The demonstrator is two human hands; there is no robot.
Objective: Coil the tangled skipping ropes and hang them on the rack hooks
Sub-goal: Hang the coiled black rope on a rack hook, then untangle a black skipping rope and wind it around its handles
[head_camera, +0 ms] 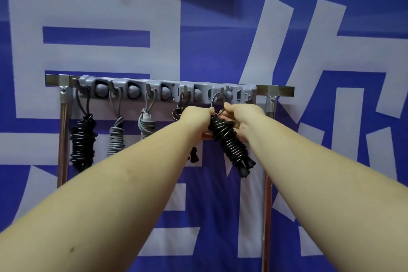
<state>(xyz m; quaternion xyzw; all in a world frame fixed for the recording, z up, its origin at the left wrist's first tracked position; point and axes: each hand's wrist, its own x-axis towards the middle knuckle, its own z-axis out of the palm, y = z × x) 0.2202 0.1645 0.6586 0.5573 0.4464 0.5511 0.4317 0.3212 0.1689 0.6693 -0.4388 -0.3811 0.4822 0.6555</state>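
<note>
Two hands hold a black rope up by the rack

The grey rack (four ropes hang there) is just above the left hand and right hand; both grip the coiled black rope.

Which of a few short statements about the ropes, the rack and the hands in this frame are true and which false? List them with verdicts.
1. Both hands grip the same black coiled rope. True: left hand, right hand.
2. The leftmost rope on the hook rack is grey. False: it is a black coil; the grey coil hangs next to it.
3. The rack is fixed on a metal rail. True.
4. The backdrop is red. False: the banner is blue with pale lettering.
</note>
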